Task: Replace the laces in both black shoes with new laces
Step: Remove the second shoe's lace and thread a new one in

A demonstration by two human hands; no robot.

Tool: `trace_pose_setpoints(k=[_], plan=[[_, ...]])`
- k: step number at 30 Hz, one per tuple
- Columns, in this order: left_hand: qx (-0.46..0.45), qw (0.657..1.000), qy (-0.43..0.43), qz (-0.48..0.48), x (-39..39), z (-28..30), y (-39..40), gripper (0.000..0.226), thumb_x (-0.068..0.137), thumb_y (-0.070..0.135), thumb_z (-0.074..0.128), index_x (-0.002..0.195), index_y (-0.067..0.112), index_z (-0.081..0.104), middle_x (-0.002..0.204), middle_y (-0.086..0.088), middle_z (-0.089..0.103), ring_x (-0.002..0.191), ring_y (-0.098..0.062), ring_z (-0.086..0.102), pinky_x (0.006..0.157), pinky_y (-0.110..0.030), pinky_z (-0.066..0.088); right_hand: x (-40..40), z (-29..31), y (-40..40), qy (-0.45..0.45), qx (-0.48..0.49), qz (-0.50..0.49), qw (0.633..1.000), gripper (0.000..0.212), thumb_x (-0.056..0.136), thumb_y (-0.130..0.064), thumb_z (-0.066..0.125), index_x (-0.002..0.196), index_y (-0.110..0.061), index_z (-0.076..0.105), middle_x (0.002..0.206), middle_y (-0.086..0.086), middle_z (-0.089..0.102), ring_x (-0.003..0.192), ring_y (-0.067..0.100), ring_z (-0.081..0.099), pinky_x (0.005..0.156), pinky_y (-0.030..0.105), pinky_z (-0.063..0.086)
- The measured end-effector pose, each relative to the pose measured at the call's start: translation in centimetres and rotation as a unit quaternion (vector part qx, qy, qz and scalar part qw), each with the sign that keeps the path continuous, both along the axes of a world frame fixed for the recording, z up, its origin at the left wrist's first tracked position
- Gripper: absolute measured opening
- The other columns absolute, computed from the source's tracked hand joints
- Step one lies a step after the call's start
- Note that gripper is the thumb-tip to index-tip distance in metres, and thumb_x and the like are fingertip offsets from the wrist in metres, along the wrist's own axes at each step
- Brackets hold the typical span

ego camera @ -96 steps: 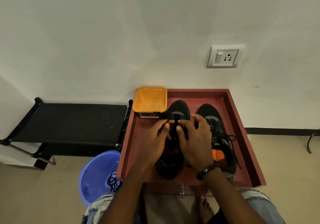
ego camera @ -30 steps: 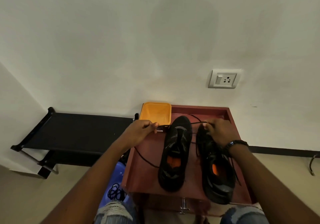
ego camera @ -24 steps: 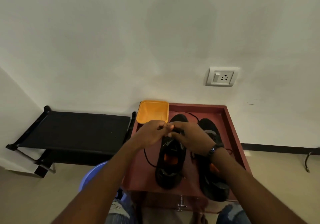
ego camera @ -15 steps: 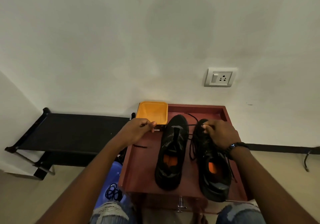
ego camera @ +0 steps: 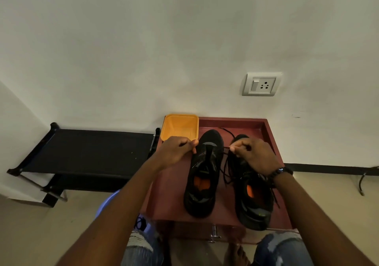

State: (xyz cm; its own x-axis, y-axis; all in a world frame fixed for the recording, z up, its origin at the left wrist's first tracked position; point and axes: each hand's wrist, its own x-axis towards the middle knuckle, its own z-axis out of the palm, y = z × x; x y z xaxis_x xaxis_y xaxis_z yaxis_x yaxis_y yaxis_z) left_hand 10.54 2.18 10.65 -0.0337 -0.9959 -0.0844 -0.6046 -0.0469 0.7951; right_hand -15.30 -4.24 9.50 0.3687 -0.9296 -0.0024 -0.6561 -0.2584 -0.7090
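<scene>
The black lace (ego camera: 224,164) runs across the forefoot of the left-hand shoe (ego camera: 203,175), which lies toe-up just below the middle of the frame on the red tray (ego camera: 170,194). I pinch one end of it between thumb and curled fingers of my left hand (ego camera: 176,150), at the shoe's left edge. My right hand (ego camera: 254,154) pinches the other run of the lace at its fingertips, just right of that shoe's toe, and from there a slack loop hangs down into the gap between the two shoes. Both hands are closed tight on the lace, none of my fingers straight.

The right-hand shoe (ego camera: 253,200) sits beside the first, its toe hidden under my right hand, its heel reaching the tray's near edge (an orange insole patch shows inside each shoe). A further strand of lace curves along the tray floor beyond the toes, near the far wall.

An empty orange tub (ego camera: 180,125) stands at the tray's upper left corner, just above my left knuckles. Left of the tray stretches a black folding cot (ego camera: 88,150). In the lower middle, partly hidden by my left forearm, a blue basin (ego camera: 106,203) holds a tangle of dark laces. A white wall socket (ego camera: 261,84) sits in the upper right.
</scene>
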Motion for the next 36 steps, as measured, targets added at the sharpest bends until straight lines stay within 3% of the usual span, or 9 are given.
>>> trace_pose_setpoints(k=[3,6,11,15,16,22,26,30,36], plan=[[0.016,1.000,0.013,-0.014,-1.5,-0.9,0.1,0.041,0.101,0.045,0.047,0.080,0.019,0.070,0.056,0.016,0.052,0.053,-0.001,0.041,0.056,-0.017,0.030,0.8,-1.3,1.1,0.003,0.022,0.047,0.999,0.034,0.089,-0.029,0.071,0.121,-0.030,0.062,0.119,-0.014,0.061,0.109,0.003,0.059,0.083,0.006,0.040],[0.024,0.998,-0.010,-0.051,-3.6,-1.9,-0.5,0.041,0.099,0.048,0.050,0.073,0.018,0.064,0.061,0.009,0.052,0.055,-0.007,0.045,0.054,-0.019,0.033,3.2,-1.8,2.6,-0.077,0.057,0.142,0.985,0.055,0.089,-0.029,0.071,0.139,-0.035,0.049,0.129,-0.017,0.059,0.114,-0.003,0.058,0.093,0.012,0.045],[0.017,1.000,0.002,0.010,-3.8,-3.0,-1.5,0.039,0.097,0.051,0.051,0.079,0.019,0.064,0.071,0.004,0.061,0.061,-0.008,0.053,0.054,-0.012,0.037,2.3,-2.6,2.3,-0.139,0.037,0.009,0.990,0.014,0.092,-0.025,0.068,0.105,-0.028,0.074,0.076,-0.005,0.073,0.059,0.002,0.065,0.058,0.015,0.051],[0.034,0.997,-0.061,0.032,-4.6,-6.4,-1.1,0.013,0.096,0.029,0.061,0.108,0.028,0.065,0.112,0.004,0.056,0.104,-0.009,0.056,0.088,-0.026,0.048,1.4,-5.5,2.3,-0.194,0.098,-0.120,0.969,0.008,0.100,-0.013,0.054,0.098,-0.014,0.062,0.082,0.001,0.074,0.066,0.015,0.070,0.063,0.031,0.060],[0.031,0.995,-0.092,0.033,-5.1,-7.1,-0.7,0.021,0.093,0.023,0.064,0.112,0.031,0.062,0.116,0.006,0.051,0.109,-0.010,0.051,0.094,-0.027,0.046,1.6,-6.2,2.7,-0.210,0.122,-0.132,0.961,0.010,0.100,-0.009,0.050,0.099,-0.012,0.060,0.084,0.003,0.074,0.068,0.018,0.070,0.063,0.034,0.061],[-0.068,0.974,-0.196,0.095,-6.9,-8.7,1.5,0.024,0.094,0.026,0.061,0.117,0.027,0.058,0.124,0.006,0.046,0.108,-0.009,0.042,0.081,-0.018,0.028,2.7,-7.5,3.6,-0.198,0.089,-0.111,0.970,0.014,0.094,-0.012,0.064,0.101,-0.019,0.074,0.082,-0.004,0.075,0.072,0.002,0.071,0.067,0.015,0.055],[-0.041,0.983,-0.125,0.130,-7.1,-9.5,1.3,0.027,0.099,0.036,0.052,0.117,0.023,0.068,0.126,0.005,0.046,0.114,-0.016,0.045,0.093,-0.027,0.038,3.0,-8.0,3.5,-0.172,0.075,-0.115,0.976,0.009,0.087,-0.024,0.075,0.093,-0.019,0.070,0.083,-0.007,0.074,0.075,0.001,0.070,0.065,0.013,0.053],[-0.027,0.981,-0.084,0.174,-7.8,-9.7,0.7,0.026,0.090,0.043,0.066,0.105,0.022,0.071,0.120,0.005,0.047,0.114,-0.014,0.045,0.101,-0.036,0.042,3.0,-8.2,3.4,-0.169,0.082,-0.094,0.978,0.008,0.092,-0.016,0.069,0.099,-0.020,0.070,0.090,-0.009,0.074,0.084,0.002,0.071,0.071,0.016,0.056],[-0.043,0.970,0.040,0.235,-8.1,-10.3,0.7,0.011,0.084,0.030,0.077,0.089,0.029,0.067,0.102,0.015,0.046,0.108,-0.014,0.056,0.093,-0.029,0.049,3.3,-8.1,3.6,-0.118,0.047,-0.083,0.988,0.012,0.089,-0.022,0.072,0.099,-0.027,0.077,0.091,-0.021,0.071,0.089,-0.010,0.064,0.080,0.005,0.047]])
